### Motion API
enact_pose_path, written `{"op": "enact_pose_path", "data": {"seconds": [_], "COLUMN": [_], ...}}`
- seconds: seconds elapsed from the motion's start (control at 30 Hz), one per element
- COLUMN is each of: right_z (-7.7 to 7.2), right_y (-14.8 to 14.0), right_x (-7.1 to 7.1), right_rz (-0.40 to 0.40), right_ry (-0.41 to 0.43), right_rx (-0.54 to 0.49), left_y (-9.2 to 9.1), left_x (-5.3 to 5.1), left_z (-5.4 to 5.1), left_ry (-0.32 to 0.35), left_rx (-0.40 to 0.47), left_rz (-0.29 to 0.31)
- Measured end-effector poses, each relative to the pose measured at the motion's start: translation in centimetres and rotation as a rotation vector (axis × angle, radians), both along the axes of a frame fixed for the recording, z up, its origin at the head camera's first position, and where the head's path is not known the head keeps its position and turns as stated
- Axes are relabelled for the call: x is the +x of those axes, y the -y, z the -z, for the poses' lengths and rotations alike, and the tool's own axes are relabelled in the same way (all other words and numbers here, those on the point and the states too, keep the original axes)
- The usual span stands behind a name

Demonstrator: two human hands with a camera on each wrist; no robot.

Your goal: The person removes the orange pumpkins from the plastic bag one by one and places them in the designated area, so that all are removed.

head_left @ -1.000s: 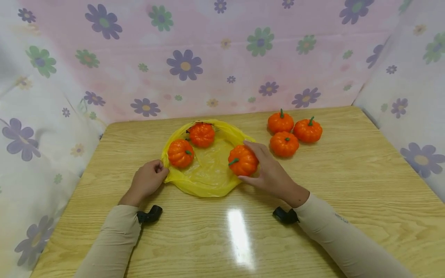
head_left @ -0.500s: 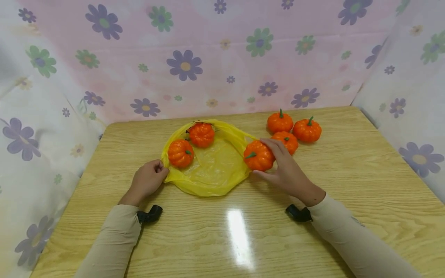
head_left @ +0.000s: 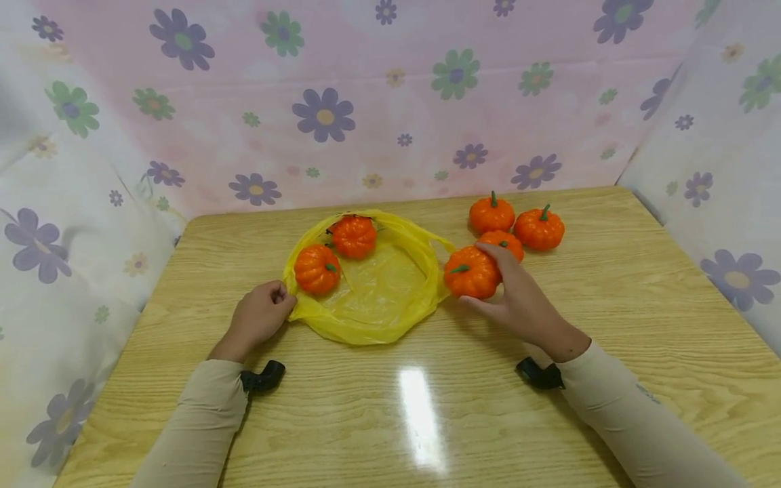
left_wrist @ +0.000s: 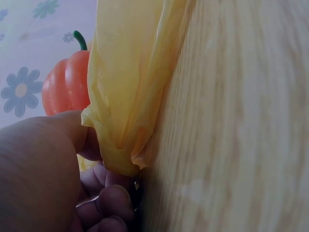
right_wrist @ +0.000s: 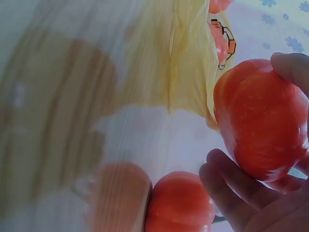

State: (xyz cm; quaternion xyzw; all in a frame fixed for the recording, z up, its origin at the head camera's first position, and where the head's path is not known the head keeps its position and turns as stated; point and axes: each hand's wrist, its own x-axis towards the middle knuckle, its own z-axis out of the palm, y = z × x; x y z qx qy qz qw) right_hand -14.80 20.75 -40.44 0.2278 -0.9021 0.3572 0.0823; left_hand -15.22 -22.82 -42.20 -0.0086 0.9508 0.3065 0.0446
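A yellow plastic bag [head_left: 372, 298] lies spread on the table with its mouth facing up. Two small orange toy pumpkins sit inside: one at the left [head_left: 316, 270], the other at the back [head_left: 354, 236]. At the bag's left edge my left hand [head_left: 259, 313] pinches the rim; in the left wrist view the plastic [left_wrist: 130, 72] runs up from between thumb and fingers. My right hand [head_left: 518, 298] holds another pumpkin [head_left: 470, 272] between thumb and fingers, just past the bag's right rim. This held pumpkin [right_wrist: 263, 121] appears raised above the table in the right wrist view.
Three more pumpkins stand at the back right: a rear one [head_left: 491, 214], a right one [head_left: 539, 228], and a nearer one [head_left: 506, 242] partly hidden behind the held pumpkin. A flowered cloth [head_left: 366, 81] stands behind the wooden table [head_left: 342, 420].
My right hand has carried its pumpkin rightward from over the bag to outside its right rim. That rim now stretches slightly toward the right. My left hand stays put.
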Motion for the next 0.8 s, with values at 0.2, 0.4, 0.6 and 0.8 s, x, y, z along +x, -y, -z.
{"op": "enact_pose_path", "data": {"seconds": [0.2,0.4,0.6,0.8], "right_z": [0.0,0.3,0.2,0.2], "right_y": [-0.8,-1.4,-1.8,-2.0], "right_x": [-0.1,-0.5,-0.7,-0.8], "right_rz": [-0.001,0.009,0.031,0.037], "right_ry": [0.013,0.022,0.085,0.141], "right_rx": [0.033,0.052,0.079,0.104], "left_y": [-0.1,0.0,0.0,0.0], "left_x": [0.0,0.0,0.1,0.1], "left_z": [-0.1,0.0,0.0,0.1], "left_ry": [0.0,0.004,0.003,0.002], "left_rx": [0.0,0.004,0.006,0.004], "left_rz": [0.0,-0.006,-0.007,-0.009]}}
